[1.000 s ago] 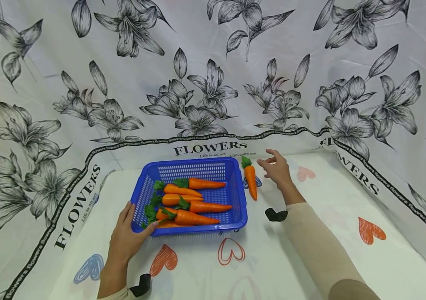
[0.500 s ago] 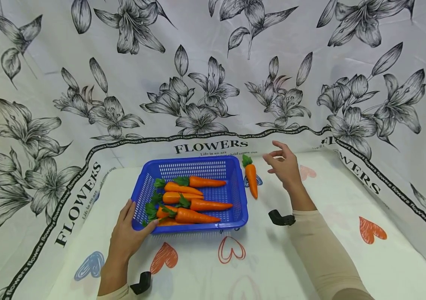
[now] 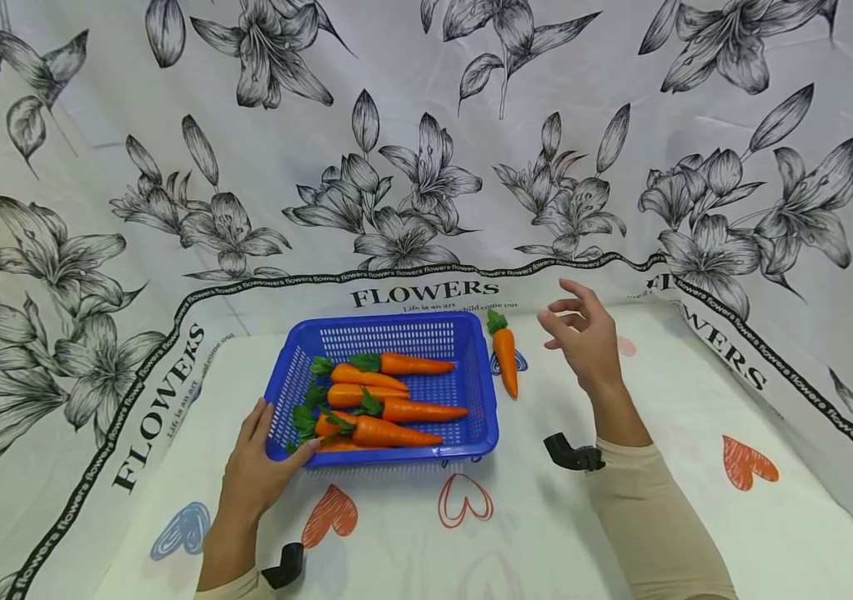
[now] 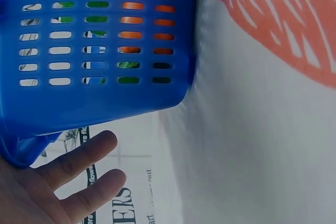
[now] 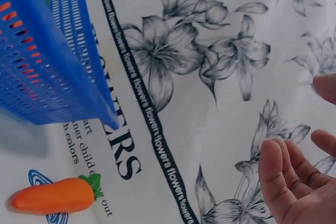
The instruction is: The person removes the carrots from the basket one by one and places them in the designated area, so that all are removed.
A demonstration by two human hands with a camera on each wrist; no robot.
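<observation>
A blue plastic basket (image 3: 477, 450) with slotted walls holds several orange carrots (image 3: 396, 433) with green tops. At its near left corner my left hand (image 3: 257, 479) grips the rim, the thumb lying over the near edge. In the left wrist view, two fingers (image 4: 86, 195) of that hand stretch out free below the rim. One more carrot (image 3: 504, 358) lies on the table right of the basket, its leafy end pointing away from me. My right hand (image 3: 587, 342) is raised to the right of this carrot, fingers loosely bent, holding nothing and apart from it.
A white cloth with printed hearts (image 3: 749, 462) covers the table (image 3: 659, 517). Behind and at both sides hangs a flower-printed curtain (image 3: 396, 67). A black wrist mount (image 3: 574, 454) is on the right sleeve, another (image 3: 285, 567) on the left.
My right hand has drawn back to the right, away from the carrot beside the basket. The left hand, the basket and the carrots keep their places.
</observation>
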